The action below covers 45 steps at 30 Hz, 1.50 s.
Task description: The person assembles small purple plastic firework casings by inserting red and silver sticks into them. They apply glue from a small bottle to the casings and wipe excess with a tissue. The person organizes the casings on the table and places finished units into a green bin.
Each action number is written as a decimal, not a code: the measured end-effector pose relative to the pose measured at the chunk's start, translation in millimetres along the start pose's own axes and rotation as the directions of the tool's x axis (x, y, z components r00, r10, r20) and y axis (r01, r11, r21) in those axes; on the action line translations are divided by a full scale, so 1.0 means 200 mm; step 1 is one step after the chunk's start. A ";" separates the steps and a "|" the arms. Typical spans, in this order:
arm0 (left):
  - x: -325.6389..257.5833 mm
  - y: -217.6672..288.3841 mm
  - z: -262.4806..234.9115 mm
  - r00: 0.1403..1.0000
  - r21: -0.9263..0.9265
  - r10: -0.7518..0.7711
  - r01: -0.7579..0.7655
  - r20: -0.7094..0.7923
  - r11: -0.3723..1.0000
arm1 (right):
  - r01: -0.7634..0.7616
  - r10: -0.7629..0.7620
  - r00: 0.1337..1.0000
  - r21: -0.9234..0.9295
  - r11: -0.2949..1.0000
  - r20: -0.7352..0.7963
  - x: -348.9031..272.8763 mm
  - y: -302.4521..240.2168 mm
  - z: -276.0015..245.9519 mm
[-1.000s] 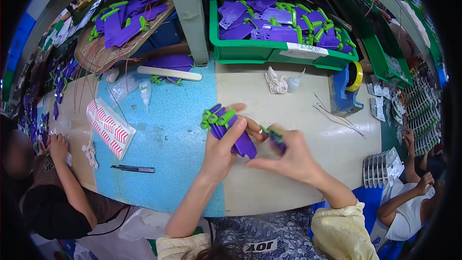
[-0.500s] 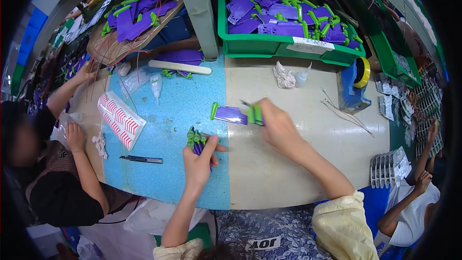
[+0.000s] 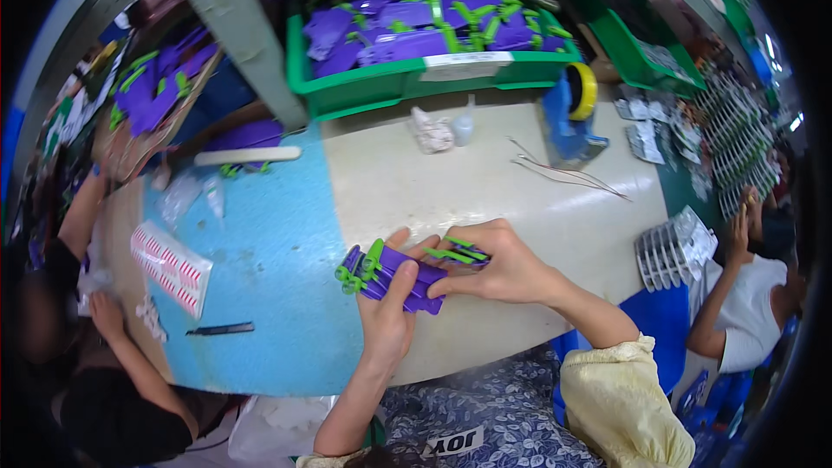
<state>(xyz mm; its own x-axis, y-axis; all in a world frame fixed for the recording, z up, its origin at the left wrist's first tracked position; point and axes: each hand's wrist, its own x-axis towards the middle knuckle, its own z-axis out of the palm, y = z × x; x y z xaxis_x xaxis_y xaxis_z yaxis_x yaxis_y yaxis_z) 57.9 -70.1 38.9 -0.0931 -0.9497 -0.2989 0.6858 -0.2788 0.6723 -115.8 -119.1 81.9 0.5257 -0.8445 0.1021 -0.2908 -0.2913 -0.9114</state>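
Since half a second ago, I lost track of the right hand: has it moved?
Yes. The right hand has come back from near the green bin toward the table's near edge, meeting the left hand at the purple stack.

Cluttered table (image 3: 485, 191), green bin (image 3: 407, 82)

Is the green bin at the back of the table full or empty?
Full: the green bin is heaped above its rim with purple and green plastic parts.
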 end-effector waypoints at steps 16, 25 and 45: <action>-0.14 -0.40 0.29 0.678 -0.390 -0.732 0.657 -0.067 0.645 | -0.265 0.068 0.957 -0.759 0.595 -0.281 -0.67 0.25 -0.48; -0.18 -0.43 0.28 0.346 -0.477 -0.898 0.859 0.270 0.188 | -0.248 0.022 0.825 -0.327 0.912 -0.564 0.23 0.53 -0.33; 1.23 0.65 0.49 0.694 0.660 0.143 -0.572 0.706 -0.487 | -0.208 -0.247 0.810 -0.655 0.726 -0.532 0.52 0.10 -0.86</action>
<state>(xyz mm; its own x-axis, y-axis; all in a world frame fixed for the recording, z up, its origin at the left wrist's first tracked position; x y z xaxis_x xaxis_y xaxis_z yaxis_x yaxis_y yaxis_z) 52.8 -353.7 119.0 -0.4764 -0.7991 0.3668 -0.7573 0.5849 0.2906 -204.9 -289.9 142.2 0.0723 -0.8509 0.5204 -0.8444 -0.3299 -0.4222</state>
